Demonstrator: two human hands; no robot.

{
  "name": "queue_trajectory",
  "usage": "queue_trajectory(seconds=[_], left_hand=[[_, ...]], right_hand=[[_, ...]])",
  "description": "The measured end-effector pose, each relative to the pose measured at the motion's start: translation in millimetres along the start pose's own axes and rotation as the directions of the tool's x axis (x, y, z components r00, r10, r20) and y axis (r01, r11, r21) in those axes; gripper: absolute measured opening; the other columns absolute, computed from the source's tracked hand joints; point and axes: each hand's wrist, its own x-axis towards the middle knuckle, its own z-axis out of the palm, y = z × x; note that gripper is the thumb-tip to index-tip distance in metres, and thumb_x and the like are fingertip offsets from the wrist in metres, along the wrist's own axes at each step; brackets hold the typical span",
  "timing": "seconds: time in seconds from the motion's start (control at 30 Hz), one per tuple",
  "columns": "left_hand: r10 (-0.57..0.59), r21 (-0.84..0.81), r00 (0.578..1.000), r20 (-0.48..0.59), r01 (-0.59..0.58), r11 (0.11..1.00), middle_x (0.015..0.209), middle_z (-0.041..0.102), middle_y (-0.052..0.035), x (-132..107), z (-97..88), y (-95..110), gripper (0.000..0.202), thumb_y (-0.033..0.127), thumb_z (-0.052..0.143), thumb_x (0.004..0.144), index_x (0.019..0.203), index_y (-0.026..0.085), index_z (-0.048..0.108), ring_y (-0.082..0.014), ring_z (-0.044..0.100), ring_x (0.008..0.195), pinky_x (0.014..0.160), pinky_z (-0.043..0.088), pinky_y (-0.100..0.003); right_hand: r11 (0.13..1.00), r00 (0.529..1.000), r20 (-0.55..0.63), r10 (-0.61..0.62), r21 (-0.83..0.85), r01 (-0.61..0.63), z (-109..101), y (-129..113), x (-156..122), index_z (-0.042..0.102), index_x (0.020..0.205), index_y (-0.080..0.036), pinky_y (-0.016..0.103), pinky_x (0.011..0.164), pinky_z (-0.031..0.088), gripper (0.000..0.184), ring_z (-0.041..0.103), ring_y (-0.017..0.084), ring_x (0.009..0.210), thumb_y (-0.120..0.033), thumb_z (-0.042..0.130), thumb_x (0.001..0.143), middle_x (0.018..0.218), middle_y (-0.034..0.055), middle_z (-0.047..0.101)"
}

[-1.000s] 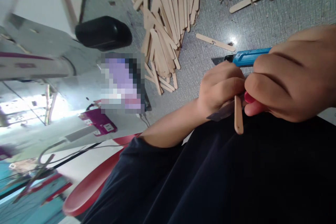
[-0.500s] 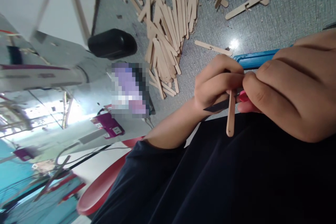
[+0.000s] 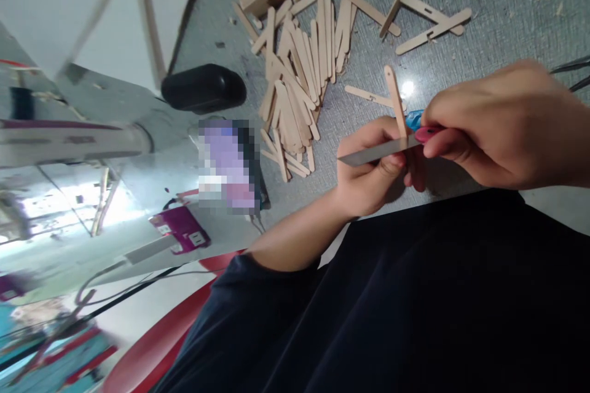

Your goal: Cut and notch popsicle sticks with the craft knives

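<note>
Rounded black object (image 3: 205,87), on the table (image 3: 318,190). Loose wooden sticks (image 3: 299,92), piled beside it. Your left hand (image 3: 362,175), fingers closed on a single stick (image 3: 394,98), far end jutting out. Knife blade (image 3: 369,154), crossing that stick. Your right hand (image 3: 488,126), wrapped round the knife's red handle (image 3: 428,134).

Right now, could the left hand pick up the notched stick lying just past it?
Probably not: the left hand is near the notched stick but busy holding another stick, with a blade crossing in front of that hand.
</note>
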Motion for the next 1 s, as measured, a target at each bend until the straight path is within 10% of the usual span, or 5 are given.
queue_trajectory(seconds=[0.17,0.7,1.0], left_hand=[[0.087,-0.188,0.991,0.098,-0.067,0.980,0.072,0.075,0.0045,4,8.6,16,0.040,0.053,0.086,0.110,0.093,0.023,0.065,-0.0088,0.067,0.046,0.045,0.056,-0.018],[0.282,0.204,0.959,0.010,-0.278,0.939,0.068,0.061,0.0030,0,12.2,20,0.043,0.050,0.073,0.116,0.085,0.024,0.059,-0.0101,0.054,0.055,0.049,0.042,-0.028],[0.432,0.406,0.900,-0.063,-0.373,0.834,0.073,0.073,0.0046,-3,16.4,20,0.026,0.021,0.088,0.100,0.089,0.025,0.065,-0.0098,0.064,0.056,0.048,0.044,-0.024]], right_hand=[[0.944,0.989,0.133,0.063,0.314,-0.103,5,1,2,0.064,0.098,-0.024,0.031,0.064,0.040,0.062,0.059,0.014,0.063,-0.064,0.030,0.130,0.074,-0.0018,0.068],[0.976,0.992,-0.037,-0.125,-0.184,0.116,14,-2,-13,0.070,0.098,-0.020,0.035,0.057,0.037,0.061,0.070,0.013,0.065,-0.051,0.030,0.132,0.092,0.0003,0.087],[0.956,0.991,-0.116,-0.074,-0.292,0.037,19,-8,-17,0.066,0.097,-0.019,0.035,0.052,0.034,0.060,0.060,0.014,0.053,-0.049,0.028,0.132,0.072,0.0013,0.073]])
